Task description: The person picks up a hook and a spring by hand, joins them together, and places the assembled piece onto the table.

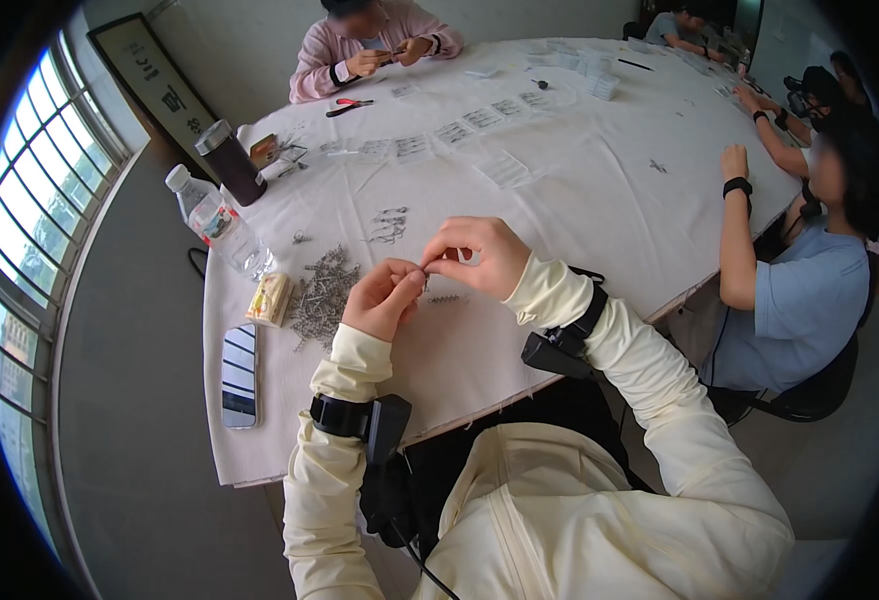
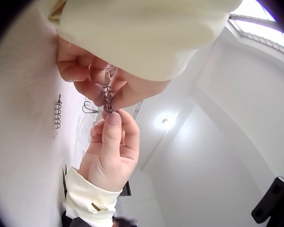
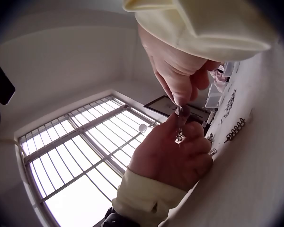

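Observation:
Both hands meet over the table in the head view. My left hand [image 1: 384, 298] pinches a small metal coil spring [image 2: 108, 97] between thumb and fingers. The thumb and fingertips of my right hand [image 1: 479, 256] pinch the spring's end, right at the left fingertips. In the right wrist view, the spring [image 3: 180, 134] partly shows below the left thumb, the rest hidden by fingers. A curved wire [image 2: 88, 108] appears beside the fingers in the left wrist view. One loose spring [image 1: 445, 299] lies on the tablecloth close by the hands.
A heap of springs [image 1: 324, 295] lies left of the hands, with a row of wire pieces [image 1: 389, 225] beyond. Along the left stand a water bottle [image 1: 217, 218], a dark tumbler [image 1: 230, 165], a tissue pack [image 1: 270, 299] and a phone [image 1: 240, 375]. Clear trays [image 1: 504, 168] lie farther back.

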Available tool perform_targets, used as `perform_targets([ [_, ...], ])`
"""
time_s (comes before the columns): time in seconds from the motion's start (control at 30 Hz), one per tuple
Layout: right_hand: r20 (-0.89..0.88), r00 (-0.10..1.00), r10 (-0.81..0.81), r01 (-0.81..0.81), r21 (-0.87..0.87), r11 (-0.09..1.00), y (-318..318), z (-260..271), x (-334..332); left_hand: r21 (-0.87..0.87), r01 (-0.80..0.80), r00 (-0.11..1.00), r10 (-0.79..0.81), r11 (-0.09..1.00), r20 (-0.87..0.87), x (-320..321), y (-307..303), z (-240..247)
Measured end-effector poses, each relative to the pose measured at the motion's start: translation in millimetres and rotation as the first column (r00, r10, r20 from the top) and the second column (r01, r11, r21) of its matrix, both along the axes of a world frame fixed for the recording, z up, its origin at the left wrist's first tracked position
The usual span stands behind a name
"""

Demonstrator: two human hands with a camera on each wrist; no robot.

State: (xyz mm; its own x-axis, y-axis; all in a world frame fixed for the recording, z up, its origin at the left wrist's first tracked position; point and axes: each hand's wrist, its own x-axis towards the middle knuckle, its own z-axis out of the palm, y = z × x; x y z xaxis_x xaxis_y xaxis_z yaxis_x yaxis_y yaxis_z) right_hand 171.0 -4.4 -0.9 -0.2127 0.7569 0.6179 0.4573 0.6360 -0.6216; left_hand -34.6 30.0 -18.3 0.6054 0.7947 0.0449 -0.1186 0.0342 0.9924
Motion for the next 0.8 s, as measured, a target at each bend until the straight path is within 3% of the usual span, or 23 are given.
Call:
perform_targets([
  [0.37,-0.040,0.999,-0.011,0.009,-0.052,0.999,-2.5,0.8,-4.3,0.076,-0.042,0.998,0.046,0.996,-0.046,2.0,-0.2,-1.5],
  [0.47,-0.141,0.988,-0.058,0.035,-0.158,0.987,-3.2,-0.7,-3.2,0.075,-0.068,0.998,0.069,0.995,-0.010,3.1,0.2,-3.6],
  [0.53,-0.169,0.986,-0.004,-0.039,-0.249,0.968,-2.1,-2.3,-1.2,0.081,-0.075,0.997,0.074,0.994,0.014,3.0,0.5,-3.9],
  [0.8,-0.107,0.994,0.014,-0.037,-0.217,0.975,-1.6,-3.5,-2.4,0.196,-0.090,0.993,0.104,0.976,-0.062,5.1,-5.4,1.8],
])
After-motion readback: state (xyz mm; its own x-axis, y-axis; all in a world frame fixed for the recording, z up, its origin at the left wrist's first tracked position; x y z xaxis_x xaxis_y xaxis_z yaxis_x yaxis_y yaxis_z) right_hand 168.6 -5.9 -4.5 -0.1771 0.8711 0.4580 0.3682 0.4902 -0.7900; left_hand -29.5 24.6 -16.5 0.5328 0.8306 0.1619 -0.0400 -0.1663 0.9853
